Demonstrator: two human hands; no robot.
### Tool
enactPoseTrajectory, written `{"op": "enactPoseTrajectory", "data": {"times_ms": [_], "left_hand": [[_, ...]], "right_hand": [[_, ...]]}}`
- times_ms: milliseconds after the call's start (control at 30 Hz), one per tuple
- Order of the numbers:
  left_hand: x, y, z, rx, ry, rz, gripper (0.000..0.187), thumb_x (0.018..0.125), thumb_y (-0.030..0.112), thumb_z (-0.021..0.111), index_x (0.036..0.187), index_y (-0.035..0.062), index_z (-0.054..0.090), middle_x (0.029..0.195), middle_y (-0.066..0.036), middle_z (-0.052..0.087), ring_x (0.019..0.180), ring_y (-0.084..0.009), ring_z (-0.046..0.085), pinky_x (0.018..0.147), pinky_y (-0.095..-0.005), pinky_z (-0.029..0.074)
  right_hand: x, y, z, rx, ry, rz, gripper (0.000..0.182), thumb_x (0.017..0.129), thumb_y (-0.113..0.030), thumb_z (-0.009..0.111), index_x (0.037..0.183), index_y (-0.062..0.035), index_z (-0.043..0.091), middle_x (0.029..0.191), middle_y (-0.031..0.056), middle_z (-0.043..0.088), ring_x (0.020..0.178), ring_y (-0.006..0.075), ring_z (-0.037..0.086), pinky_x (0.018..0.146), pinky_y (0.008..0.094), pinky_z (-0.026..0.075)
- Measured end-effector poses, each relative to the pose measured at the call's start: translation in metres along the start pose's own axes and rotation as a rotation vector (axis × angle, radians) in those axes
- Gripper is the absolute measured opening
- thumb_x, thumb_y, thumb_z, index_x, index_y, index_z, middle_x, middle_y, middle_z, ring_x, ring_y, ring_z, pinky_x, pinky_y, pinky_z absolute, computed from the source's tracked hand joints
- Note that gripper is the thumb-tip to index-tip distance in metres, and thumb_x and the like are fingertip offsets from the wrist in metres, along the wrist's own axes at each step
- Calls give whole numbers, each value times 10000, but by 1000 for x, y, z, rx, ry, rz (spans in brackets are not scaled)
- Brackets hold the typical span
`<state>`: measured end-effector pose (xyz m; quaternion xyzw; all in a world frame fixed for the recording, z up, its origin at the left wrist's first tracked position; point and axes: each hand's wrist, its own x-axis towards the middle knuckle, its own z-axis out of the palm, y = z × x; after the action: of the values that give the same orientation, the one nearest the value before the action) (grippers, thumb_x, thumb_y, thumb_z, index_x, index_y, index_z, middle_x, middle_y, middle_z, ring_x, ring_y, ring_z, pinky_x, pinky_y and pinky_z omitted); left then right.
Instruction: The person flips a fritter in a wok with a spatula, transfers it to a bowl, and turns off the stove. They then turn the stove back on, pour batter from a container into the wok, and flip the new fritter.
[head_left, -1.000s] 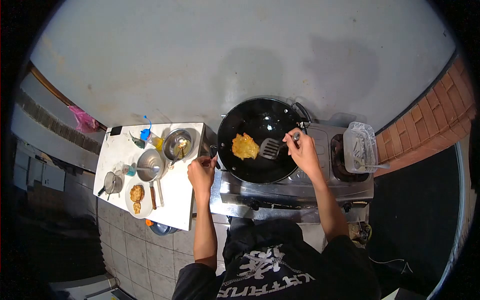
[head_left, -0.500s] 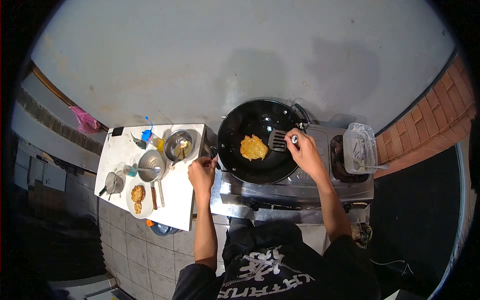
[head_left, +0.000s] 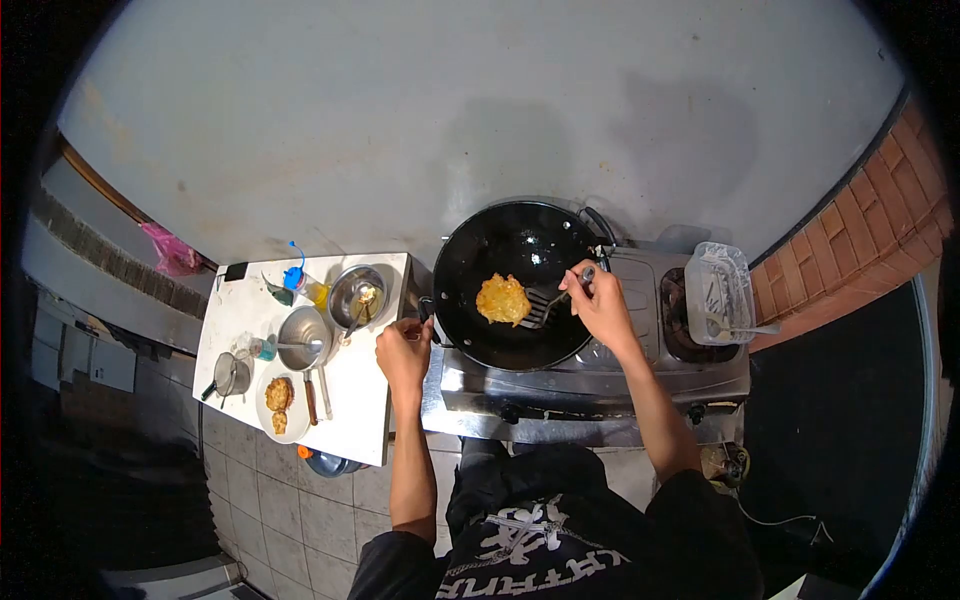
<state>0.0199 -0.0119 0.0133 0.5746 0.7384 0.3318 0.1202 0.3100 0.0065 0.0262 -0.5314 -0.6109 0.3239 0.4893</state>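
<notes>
A black wok (head_left: 500, 345) sits on the left side of the gas stove, with a golden fritter (head_left: 503, 299) lying in it. My right hand (head_left: 597, 303) is closed round the handle of a slotted spatula (head_left: 538, 309), whose blade touches the fritter's right edge. At the wok's left side, my left hand (head_left: 405, 349) has its fingers closed on the wok's black side handle (head_left: 427, 307).
On the white table (head_left: 355, 400) at the left are a plate (head_left: 287, 435) with fried pieces, metal bowls (head_left: 303, 328), a strainer (head_left: 232, 375) and an oil bottle (head_left: 316, 292). A plastic container (head_left: 718, 285) with a spoon stands over the right burner.
The spatula has tilted and moved slightly left and down, and its blade now meets the fritter. My left hand stays at the wok handle.
</notes>
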Motion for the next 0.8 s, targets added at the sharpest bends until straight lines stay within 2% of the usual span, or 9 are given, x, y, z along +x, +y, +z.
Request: {"op": "enactPoseTrajectory", "data": {"times_ms": [133,333,700,767,800], "left_hand": [[0,-3,2,-7,4,5,265,772,260,760,842,6,727,732,-138,703,694,-286,699,670,-346,531],[1,-2,1,-19,1,4,268,775,260,757,836,1,725,740,-141,705,707,-288,701,678,-349,534],[0,-1,-1,-14,-9,6,264,779,256,760,834,1,722,739,-143,704,716,-288,703,670,-345,530],[0,-2,1,-6,-3,18,262,778,256,759,832,2,722,735,-140,703,711,-287,701,667,-346,528],[0,-2,1,-8,-4,20,262,778,256,759,832,2,722,735,-140,703,711,-287,701,667,-346,528]], "right_hand": [[-7,18,18,162,108,60,185,956,-110,550,830,22,582,663,43,611,499,93,570,457,245,428],[-12,19,34,270,210,88,141,953,-74,541,874,30,597,678,46,610,520,93,579,480,236,442],[-16,-1,3,228,249,26,74,916,-37,575,887,31,589,774,43,636,581,65,542,513,235,457],[-13,-7,-4,23,216,-28,69,902,-35,592,896,33,584,756,76,626,569,63,531,509,246,451],[-10,-21,-7,22,218,-28,69,902,-35,592,896,33,584,756,76,626,569,63,531,509,246,451]]}}
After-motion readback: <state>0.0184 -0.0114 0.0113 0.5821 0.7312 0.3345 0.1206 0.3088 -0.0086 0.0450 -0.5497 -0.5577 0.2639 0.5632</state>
